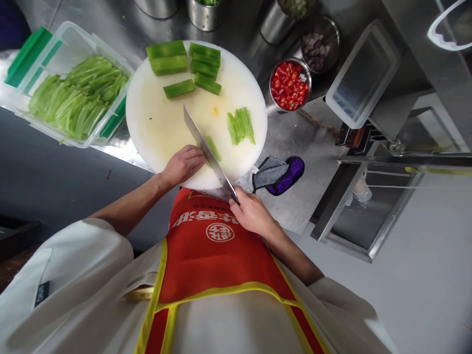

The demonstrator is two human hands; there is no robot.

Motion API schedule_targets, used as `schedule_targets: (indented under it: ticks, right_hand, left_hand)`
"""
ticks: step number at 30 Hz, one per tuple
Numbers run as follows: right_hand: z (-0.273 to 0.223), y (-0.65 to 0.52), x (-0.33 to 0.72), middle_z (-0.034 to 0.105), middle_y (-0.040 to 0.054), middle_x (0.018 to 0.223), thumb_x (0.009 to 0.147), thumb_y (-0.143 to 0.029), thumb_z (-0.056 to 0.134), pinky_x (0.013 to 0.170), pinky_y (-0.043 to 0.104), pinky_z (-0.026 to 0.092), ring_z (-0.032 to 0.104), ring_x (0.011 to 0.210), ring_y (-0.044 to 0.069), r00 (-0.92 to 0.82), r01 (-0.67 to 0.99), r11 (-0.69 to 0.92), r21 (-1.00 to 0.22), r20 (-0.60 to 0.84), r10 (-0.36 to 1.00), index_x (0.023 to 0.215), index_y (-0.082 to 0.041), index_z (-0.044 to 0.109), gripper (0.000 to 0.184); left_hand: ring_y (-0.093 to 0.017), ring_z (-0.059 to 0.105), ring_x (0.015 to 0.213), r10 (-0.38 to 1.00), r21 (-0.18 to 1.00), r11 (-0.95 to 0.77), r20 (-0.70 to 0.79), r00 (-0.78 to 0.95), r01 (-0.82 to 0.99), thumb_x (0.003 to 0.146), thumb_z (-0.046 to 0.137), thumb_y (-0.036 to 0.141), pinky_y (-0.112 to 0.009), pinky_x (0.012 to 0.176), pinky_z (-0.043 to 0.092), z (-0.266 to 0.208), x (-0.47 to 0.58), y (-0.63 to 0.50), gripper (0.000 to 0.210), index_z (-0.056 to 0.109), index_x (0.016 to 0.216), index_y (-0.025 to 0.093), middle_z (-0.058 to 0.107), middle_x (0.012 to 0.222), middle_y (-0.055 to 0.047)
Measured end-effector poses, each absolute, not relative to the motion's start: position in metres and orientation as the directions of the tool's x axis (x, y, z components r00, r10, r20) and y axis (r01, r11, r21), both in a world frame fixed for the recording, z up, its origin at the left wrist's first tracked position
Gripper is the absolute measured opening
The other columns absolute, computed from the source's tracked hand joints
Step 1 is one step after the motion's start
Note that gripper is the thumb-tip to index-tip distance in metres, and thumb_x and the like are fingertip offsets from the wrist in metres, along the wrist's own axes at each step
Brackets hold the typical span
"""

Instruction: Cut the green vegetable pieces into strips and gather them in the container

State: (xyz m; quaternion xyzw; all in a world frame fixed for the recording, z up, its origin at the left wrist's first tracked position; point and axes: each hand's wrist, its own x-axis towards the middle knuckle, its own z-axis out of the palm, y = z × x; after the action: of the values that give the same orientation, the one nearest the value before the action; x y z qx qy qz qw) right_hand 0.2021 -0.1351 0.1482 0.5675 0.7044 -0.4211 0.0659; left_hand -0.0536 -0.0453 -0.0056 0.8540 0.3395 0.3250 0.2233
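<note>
My right hand (251, 210) is wrapped around the dark handle of a kitchen knife (208, 150), whose long broad blade slants over the round white cutting board (147, 128). Curled fingers of my left hand (185, 164) rest against the blade's left side, on a green vegetable piece mostly hidden under them. Beyond the blade, part of a pale green vegetable piece (213, 147) shows. To the right lies a small pile of thin green strips (241, 126). Several thick green vegetable blocks (168, 58) sit at the board's far side.
Left of the board stands a clear plastic tub (129, 73) of green strips. Metal cups at the back right hold chopped red chillies (289, 86) and diced purplish pieces (315, 50). A clear container (363, 73) and a grey-purple cloth item (278, 175) lie on the steel counter (291, 211).
</note>
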Motion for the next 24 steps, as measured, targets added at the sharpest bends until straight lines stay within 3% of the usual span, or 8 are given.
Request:
schedule_targets:
  ticks: [10,15,24]
  right_hand:
    - [0.157,-0.152,0.209,0.071,0.0057,0.085,0.099,-0.023,0.044,0.071,0.031,0.041,0.064,0.076,0.023,-0.305,0.879,-0.069,-0.473,-0.667,0.680,0.111,-0.020,0.055,0.016]
    - [0.146,-0.142,0.201,0.073,0.0074,0.087,0.100,-0.024,0.043,0.073,0.033,0.043,0.066,0.078,0.025,-0.316,0.887,-0.032,-0.461,-0.656,0.685,0.117,-0.018,0.055,0.021]
    - [0.116,-0.133,0.188,0.073,0.0088,0.090,0.098,-0.024,0.043,0.074,0.032,0.045,0.067,0.081,0.026,-0.327,0.868,-0.011,-0.497,-0.588,0.740,0.118,-0.019,0.056,0.024]
  left_hand:
    - [-0.021,0.066,0.105,0.760,0.673,-0.606,0.333,0.559,0.423,0.103,0.055,0.034,-0.040,0.094,0.057,0.000,-0.053,-0.046,0.024,0.076,0.107,0.024,0.075,0.108,-0.008]
    - [-0.021,0.067,0.105,0.739,0.647,-0.645,0.391,0.549,0.407,0.102,0.057,0.030,-0.038,0.093,0.058,-0.001,-0.053,-0.046,0.020,0.076,0.107,0.023,0.075,0.107,-0.008]
    - [-0.021,0.067,0.107,0.752,0.658,-0.624,0.359,0.552,0.422,0.103,0.056,0.033,-0.040,0.094,0.058,-0.006,-0.055,-0.047,0.023,0.076,0.110,0.024,0.076,0.108,-0.008]
